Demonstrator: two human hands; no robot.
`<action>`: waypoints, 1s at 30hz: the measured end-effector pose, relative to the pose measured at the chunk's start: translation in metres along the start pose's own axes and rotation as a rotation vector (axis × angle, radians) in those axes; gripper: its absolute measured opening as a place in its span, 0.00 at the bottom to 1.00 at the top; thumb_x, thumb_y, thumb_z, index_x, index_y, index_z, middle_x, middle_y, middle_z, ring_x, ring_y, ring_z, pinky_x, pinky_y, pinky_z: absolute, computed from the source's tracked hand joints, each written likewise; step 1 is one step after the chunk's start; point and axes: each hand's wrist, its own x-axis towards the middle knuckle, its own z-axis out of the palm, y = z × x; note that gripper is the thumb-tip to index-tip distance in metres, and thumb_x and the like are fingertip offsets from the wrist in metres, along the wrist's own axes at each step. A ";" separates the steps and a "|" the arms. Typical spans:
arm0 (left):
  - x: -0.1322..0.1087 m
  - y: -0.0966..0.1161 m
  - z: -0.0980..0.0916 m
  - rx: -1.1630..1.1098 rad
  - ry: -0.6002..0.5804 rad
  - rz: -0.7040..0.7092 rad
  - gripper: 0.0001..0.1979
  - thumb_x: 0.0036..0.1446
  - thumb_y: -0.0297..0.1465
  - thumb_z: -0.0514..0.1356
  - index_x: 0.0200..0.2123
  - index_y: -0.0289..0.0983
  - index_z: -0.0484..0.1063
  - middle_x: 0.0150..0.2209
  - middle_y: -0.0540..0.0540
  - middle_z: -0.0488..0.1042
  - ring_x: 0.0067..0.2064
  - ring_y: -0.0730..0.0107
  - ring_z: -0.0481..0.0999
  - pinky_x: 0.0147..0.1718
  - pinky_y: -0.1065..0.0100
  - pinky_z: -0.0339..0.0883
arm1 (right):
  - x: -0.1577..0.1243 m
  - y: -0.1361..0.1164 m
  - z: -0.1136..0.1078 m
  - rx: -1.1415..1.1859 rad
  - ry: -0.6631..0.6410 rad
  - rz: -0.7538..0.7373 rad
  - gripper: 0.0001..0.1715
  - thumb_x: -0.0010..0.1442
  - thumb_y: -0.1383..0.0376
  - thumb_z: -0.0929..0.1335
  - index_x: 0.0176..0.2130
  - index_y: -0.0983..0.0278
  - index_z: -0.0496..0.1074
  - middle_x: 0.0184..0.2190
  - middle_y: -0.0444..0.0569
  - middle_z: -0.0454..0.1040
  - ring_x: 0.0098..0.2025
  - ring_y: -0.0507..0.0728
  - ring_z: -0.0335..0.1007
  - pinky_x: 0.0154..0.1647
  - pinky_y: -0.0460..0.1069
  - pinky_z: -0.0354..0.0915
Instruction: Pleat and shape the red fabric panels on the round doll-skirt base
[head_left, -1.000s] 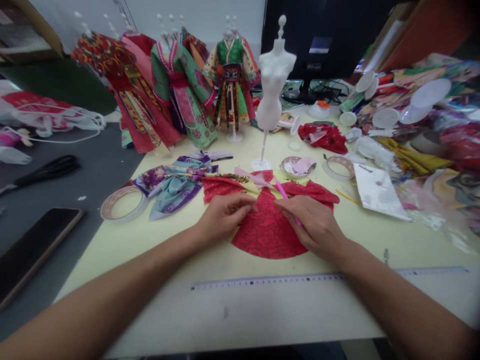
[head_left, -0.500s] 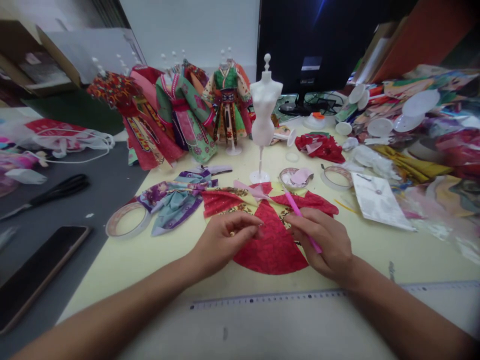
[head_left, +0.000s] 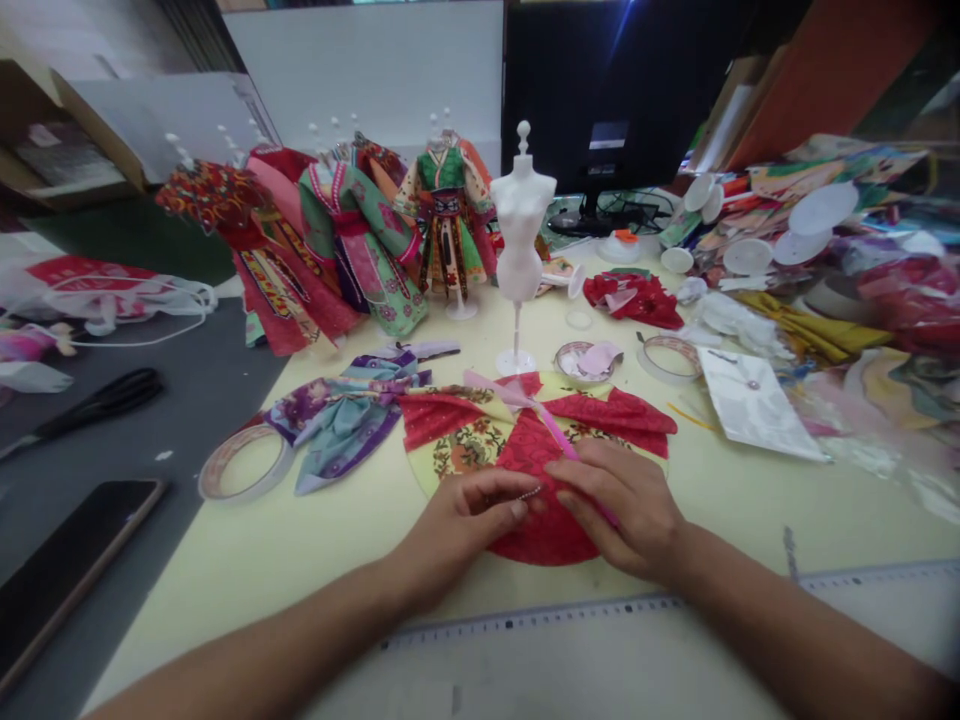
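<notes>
Nearest the camera, a long ruler [head_left: 600, 615] is laid across the pale yellow table [head_left: 300, 550]. Just beyond it, the left hand [head_left: 469, 520] is rested on the near edge of a red patterned paper skirt [head_left: 540, 470], its thumb and forefinger pinched together on what appears to be a thin strip, too small to be made out. The right hand [head_left: 622, 505] is pressed on the same skirt just beside the left, its fingers closed around a pink stick [head_left: 555, 435] that is angled away toward the skirt's top. The skirt is spread flat at the middle of the table, over a yellow floral piece [head_left: 465, 450]. To the left, a purple and teal paper garment [head_left: 337, 420], a tape roll [head_left: 244, 460], a phone [head_left: 67, 560] and scissors [head_left: 90, 400] are seen. Farther back, a bare white mannequin [head_left: 521, 240] is stood upright, with a row of dressed doll stands [head_left: 345, 240] to its left and a dark monitor [head_left: 600, 90] behind.
</notes>
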 end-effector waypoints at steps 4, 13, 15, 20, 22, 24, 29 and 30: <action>-0.001 0.003 0.001 0.001 -0.002 0.019 0.11 0.49 0.30 0.62 0.39 0.37 0.74 0.40 0.47 0.76 0.41 0.70 0.74 0.45 0.68 0.64 | -0.001 -0.002 0.005 0.045 -0.037 -0.002 0.12 0.55 0.71 0.65 0.42 0.67 0.69 0.29 0.49 0.67 0.32 0.53 0.64 0.32 0.49 0.65; -0.006 0.006 0.008 -0.113 -0.022 -0.058 0.14 0.48 0.30 0.64 0.40 0.37 0.74 0.35 0.47 0.77 0.34 0.74 0.74 0.38 0.72 0.66 | 0.001 -0.005 0.008 -0.035 -0.004 -0.045 0.07 0.56 0.72 0.64 0.36 0.66 0.69 0.26 0.47 0.66 0.31 0.52 0.64 0.30 0.48 0.64; -0.006 0.004 0.008 -0.130 -0.014 -0.057 0.13 0.47 0.30 0.64 0.39 0.37 0.75 0.33 0.48 0.77 0.33 0.75 0.74 0.36 0.74 0.66 | 0.000 -0.005 0.008 -0.061 -0.008 -0.065 0.05 0.56 0.72 0.64 0.34 0.65 0.69 0.25 0.46 0.65 0.31 0.52 0.63 0.30 0.47 0.64; -0.006 0.004 0.009 -0.098 0.015 -0.071 0.10 0.48 0.29 0.63 0.37 0.36 0.75 0.33 0.48 0.77 0.33 0.73 0.74 0.37 0.72 0.66 | -0.001 -0.007 0.010 -0.086 -0.026 -0.109 0.04 0.55 0.73 0.65 0.33 0.66 0.68 0.25 0.46 0.64 0.30 0.52 0.62 0.30 0.48 0.63; -0.006 0.006 0.009 -0.031 0.034 -0.070 0.09 0.49 0.30 0.62 0.36 0.36 0.75 0.33 0.47 0.77 0.34 0.72 0.74 0.37 0.70 0.66 | 0.000 -0.008 0.010 -0.077 -0.025 -0.112 0.03 0.54 0.72 0.65 0.32 0.66 0.67 0.25 0.47 0.64 0.30 0.52 0.62 0.29 0.47 0.62; -0.007 0.009 0.009 0.089 0.050 -0.031 0.09 0.50 0.31 0.61 0.37 0.36 0.75 0.32 0.47 0.76 0.34 0.71 0.74 0.36 0.70 0.66 | 0.001 -0.009 0.011 -0.054 -0.022 -0.093 0.03 0.55 0.72 0.64 0.31 0.66 0.67 0.25 0.47 0.65 0.29 0.52 0.61 0.27 0.47 0.61; -0.006 0.014 0.007 0.500 0.075 0.284 0.07 0.52 0.27 0.59 0.34 0.36 0.76 0.30 0.48 0.74 0.32 0.72 0.71 0.34 0.72 0.64 | 0.003 -0.012 0.011 0.026 -0.026 -0.031 0.03 0.55 0.73 0.64 0.31 0.66 0.66 0.26 0.48 0.65 0.29 0.51 0.61 0.28 0.46 0.61; -0.006 0.014 0.007 0.558 0.083 0.346 0.07 0.52 0.26 0.58 0.34 0.36 0.76 0.30 0.48 0.74 0.32 0.73 0.71 0.34 0.72 0.64 | 0.003 -0.013 0.011 0.035 -0.031 -0.025 0.03 0.55 0.73 0.65 0.31 0.66 0.66 0.26 0.48 0.66 0.29 0.52 0.61 0.28 0.46 0.61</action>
